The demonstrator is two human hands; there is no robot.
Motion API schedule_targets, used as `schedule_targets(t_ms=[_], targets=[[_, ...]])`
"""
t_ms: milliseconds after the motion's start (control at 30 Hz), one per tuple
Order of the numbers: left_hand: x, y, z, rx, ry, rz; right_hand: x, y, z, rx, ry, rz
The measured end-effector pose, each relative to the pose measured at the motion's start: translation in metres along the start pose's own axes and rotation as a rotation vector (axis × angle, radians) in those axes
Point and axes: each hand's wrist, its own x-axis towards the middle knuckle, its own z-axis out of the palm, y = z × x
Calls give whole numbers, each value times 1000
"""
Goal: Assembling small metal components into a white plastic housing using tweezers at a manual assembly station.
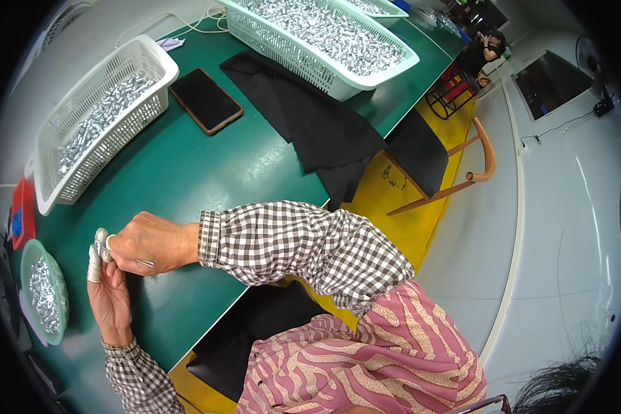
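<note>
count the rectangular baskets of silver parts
3: a white basket at left, a large basket at top centre, and a third basket beyond it, cut by the top edge; others may be hidden.

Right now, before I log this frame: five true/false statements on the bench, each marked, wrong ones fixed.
1. The phone lies on the green table. True.
2. The left hand wears no finger coverings. False: white finger coverings show on the left hand.
3. The right hand holds a slim silvery object. True.
4. The black cloth is heaped in a basket. False: the black cloth lies on the table.
5. The small round bowl contains silvery parts. True.
</note>
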Motion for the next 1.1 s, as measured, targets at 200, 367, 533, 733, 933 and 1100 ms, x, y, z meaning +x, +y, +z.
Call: schedule_targets(t_ms=[200,367,533,733,933,1100], targets=[[2,0,-8,16,-33,-1,2,1,4,209,152,-40],[3,2,-4,-33,39,17,0,2,3,206,93,-8],[4,4,-2,-67,47,15,-1,5,-2,-113,-22,-107],[5,6,-7,5,-8,-7,-3,5,0,-208,-14,-141],[5,4,-7,7,57,28,-1,2,0,-166,-29,-138],[2,-1,7,6,95,-9,-4,6,1,-175,5,-138]])
